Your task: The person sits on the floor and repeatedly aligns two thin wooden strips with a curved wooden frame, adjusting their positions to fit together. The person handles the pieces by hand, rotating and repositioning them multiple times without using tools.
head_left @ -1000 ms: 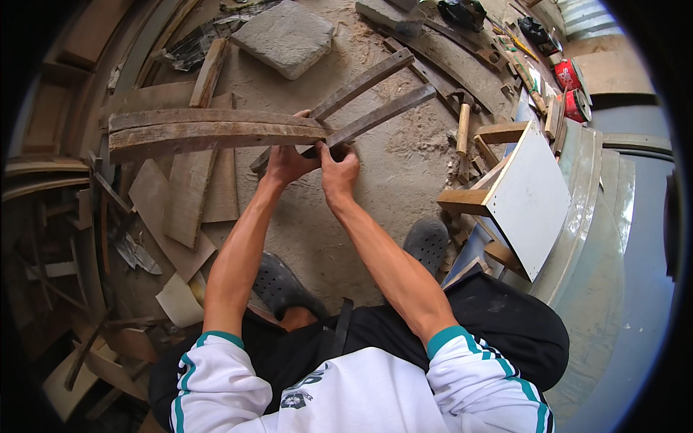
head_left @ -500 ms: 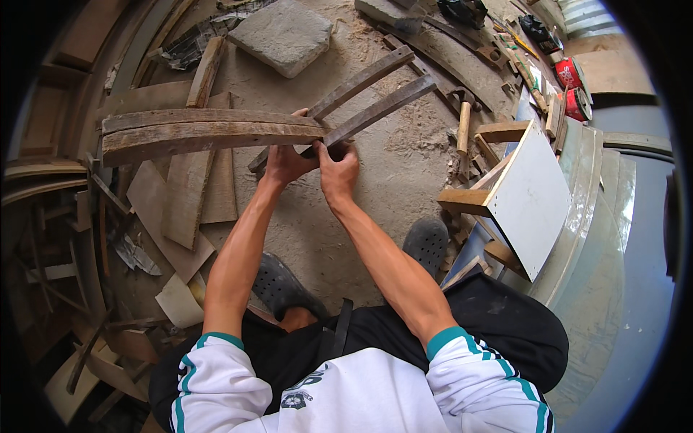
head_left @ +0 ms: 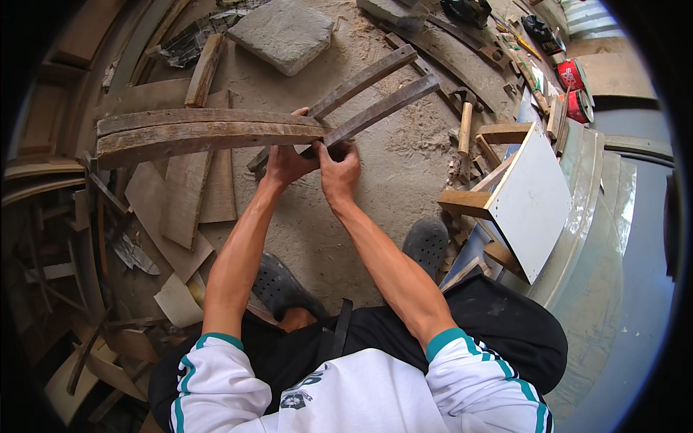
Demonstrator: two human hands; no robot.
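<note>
Both my hands grip a weathered wooden frame in front of me. Its two thick brown bars [head_left: 209,136] lie side by side and reach out to the left. Two thinner grey-brown slats [head_left: 384,108] cross at their right end and slant up to the far right. My left hand [head_left: 289,164] is closed from below around the joint, with a fingertip showing beyond the bars. Just to its right, my right hand [head_left: 339,173] is closed at the same joint, thumb pressed up against the wood. The undersides of the fingers and the exact contact are hidden.
A flat stone block [head_left: 281,36] lies on the dusty floor ahead. To the right are a hammer [head_left: 465,126], a white panel with wooden legs [head_left: 534,202], glass sheets [head_left: 577,216] and red cans [head_left: 577,106]. Boards [head_left: 188,195] and scrap wood crowd the left.
The left end of the thick bars has shifted slightly left and down, and the slats' far ends slightly right. Both hands keep the same grip.
</note>
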